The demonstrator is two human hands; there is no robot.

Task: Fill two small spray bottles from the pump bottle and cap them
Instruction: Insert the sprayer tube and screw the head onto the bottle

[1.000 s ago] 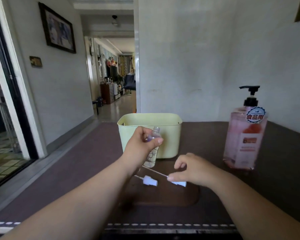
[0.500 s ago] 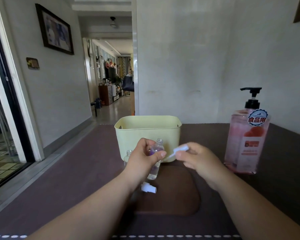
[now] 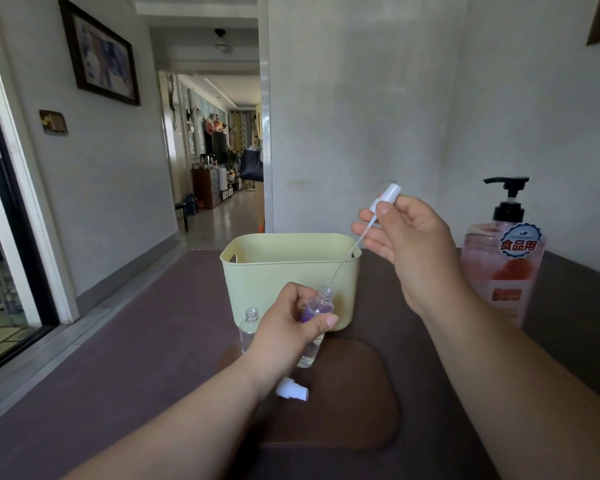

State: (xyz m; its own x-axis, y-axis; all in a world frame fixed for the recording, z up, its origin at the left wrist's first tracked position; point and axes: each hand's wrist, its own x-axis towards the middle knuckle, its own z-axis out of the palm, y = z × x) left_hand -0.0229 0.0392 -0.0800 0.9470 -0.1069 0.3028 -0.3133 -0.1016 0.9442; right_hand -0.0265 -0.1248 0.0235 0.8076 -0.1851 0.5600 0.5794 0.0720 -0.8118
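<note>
the small spray bottle (image 3: 316, 318) is gripped upright in the closed left hand (image 3: 291, 327), just in front of the yellow bin (image 3: 284, 268). the spray cap (image 3: 386, 199) is pinched in the right hand (image 3: 407, 237), held above, its dip tube (image 3: 343, 261) slanting down to the open neck. the tube should be straightened and lowered fully before the cap is twisted tight. a second open bottle (image 3: 249, 327) stands left of the left hand, another cap (image 3: 291, 390) beneath it.

Pale-yellow bin (image 3: 284, 271), pink pump bottle (image 3: 503, 271)

two spray bottles (image 3: 317, 308) (image 3: 249, 327), two spray caps (image 3: 387, 197) (image 3: 291, 391), one pump bottle (image 3: 504, 251), one bin (image 3: 288, 271)
</note>
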